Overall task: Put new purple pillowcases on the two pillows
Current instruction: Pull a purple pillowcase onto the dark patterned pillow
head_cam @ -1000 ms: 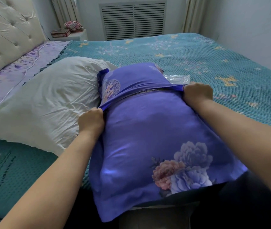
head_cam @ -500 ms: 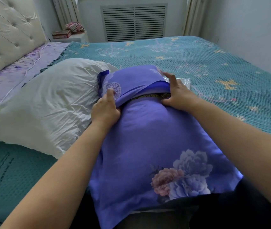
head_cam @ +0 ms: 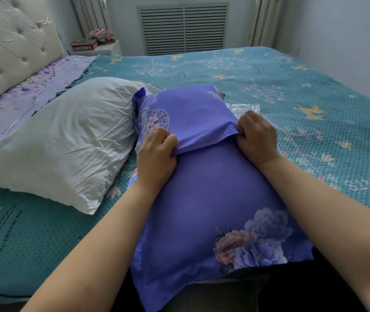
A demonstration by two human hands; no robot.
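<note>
A pillow in a purple pillowcase (head_cam: 202,199) lies lengthwise at the near edge of a bed, its printed peony corner closest to the viewer. At its far end a fabric flap (head_cam: 188,118) folds back over the pillow. The left hand (head_cam: 157,154) pinches the flap's hem with curled fingers on the left side; the right hand (head_cam: 256,136) grips the same hem on the right, fingers curled around the cloth. The fabric looks smooth and slightly glossy, puffed full. Touching its left side lies a bare white pillow (head_cam: 66,136), wrinkled and plump (no case on it). Just beyond the right hand sits a clear plastic bag (head_cam: 244,108), flat and shiny. The teal bedspread (head_cam: 269,82), with a bumpy woven texture, stretches open to the far and right edges. A tufted cream headboard (head_cam: 10,46) stands at left.
</note>
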